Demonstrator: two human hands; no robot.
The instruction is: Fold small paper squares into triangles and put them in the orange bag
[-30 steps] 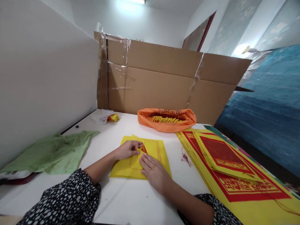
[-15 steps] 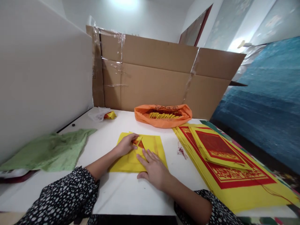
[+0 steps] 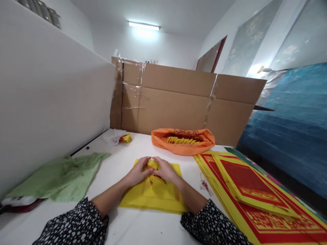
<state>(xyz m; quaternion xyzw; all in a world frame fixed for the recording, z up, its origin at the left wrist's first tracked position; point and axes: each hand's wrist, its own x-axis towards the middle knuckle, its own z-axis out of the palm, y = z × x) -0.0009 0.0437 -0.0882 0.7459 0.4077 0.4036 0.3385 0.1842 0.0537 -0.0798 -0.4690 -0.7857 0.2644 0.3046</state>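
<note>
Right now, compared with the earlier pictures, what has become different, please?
The right hand, earlier spread over the yellow sheet, has moved forward and now curls round the right side of the folded piece. The left hand stays at its left side. The orange bag, green cloth and red-and-yellow stack stayed put.

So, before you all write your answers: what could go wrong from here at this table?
1. The small yellow-and-red piece held between the left hand and right hand could get crumpled if squeezed unevenly.
2. The red threads lying loose beside the yellow sheet might tangle or catch.
3. The smaller printed sheets, resting askew on larger ones, could slide if nudged.
</note>
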